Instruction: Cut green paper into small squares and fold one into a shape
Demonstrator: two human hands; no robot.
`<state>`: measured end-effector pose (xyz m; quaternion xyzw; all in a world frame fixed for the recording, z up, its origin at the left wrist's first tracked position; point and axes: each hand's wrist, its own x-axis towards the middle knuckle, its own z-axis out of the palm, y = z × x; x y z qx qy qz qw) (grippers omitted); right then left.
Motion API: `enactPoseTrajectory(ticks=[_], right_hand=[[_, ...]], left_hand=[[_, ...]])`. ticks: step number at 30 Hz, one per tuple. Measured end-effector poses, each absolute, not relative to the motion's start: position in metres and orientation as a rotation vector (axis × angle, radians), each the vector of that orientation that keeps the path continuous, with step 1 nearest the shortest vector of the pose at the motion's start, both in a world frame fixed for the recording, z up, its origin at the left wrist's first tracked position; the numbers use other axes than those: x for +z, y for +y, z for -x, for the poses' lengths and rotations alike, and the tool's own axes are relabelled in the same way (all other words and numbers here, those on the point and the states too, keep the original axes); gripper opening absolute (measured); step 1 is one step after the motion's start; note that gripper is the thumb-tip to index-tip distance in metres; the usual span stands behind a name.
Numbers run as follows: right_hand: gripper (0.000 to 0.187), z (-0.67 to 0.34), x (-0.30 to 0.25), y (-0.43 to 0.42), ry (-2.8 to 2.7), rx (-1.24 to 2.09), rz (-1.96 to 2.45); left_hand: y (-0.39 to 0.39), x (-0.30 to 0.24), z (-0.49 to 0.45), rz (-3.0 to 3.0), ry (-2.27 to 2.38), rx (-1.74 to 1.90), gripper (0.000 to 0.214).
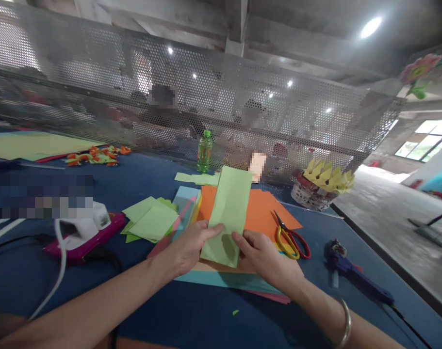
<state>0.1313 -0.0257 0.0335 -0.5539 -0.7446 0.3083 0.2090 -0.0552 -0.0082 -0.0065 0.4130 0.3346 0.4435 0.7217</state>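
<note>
A long strip of light green paper (231,208) is held upright over a stack of coloured sheets, with orange paper (262,211) on top. My left hand (187,249) pinches the strip's lower left edge. My right hand (266,259) grips its lower right edge with curled fingers; a metal bangle sits on that wrist. Both hands are closed on the strip. Its lower part is folded or creased between my fingers.
Red and yellow scissors (291,240) lie right of my hands, a blue glue gun (351,274) further right. Loose green paper squares (151,223) and a white and pink device (84,230) lie left. A green bottle (204,151), a basket with yellow paper (317,186) and a perforated metal screen (97,87) stand behind.
</note>
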Motion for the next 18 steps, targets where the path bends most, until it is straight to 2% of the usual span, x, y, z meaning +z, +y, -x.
enactPoseTrajectory(ticks=[7, 14, 18], right_hand=[[0.041, -0.128, 0.019, -0.027, -2.136, 0.783, 1.485], [0.035, -0.129, 0.014, -0.027, -2.209, 0.731, 1.392], [0.033, -0.131, 0.013, -0.027, -2.302, 0.587, 1.342]], left_hand=[[-0.015, 0.001, 0.049, -1.025, 0.755, 1.008, 0.035], [-0.019, 0.002, 0.046, -1.025, 0.796, 1.036, 0.041], [-0.019, 0.003, 0.046, -1.038, 0.824, 1.038, 0.041]])
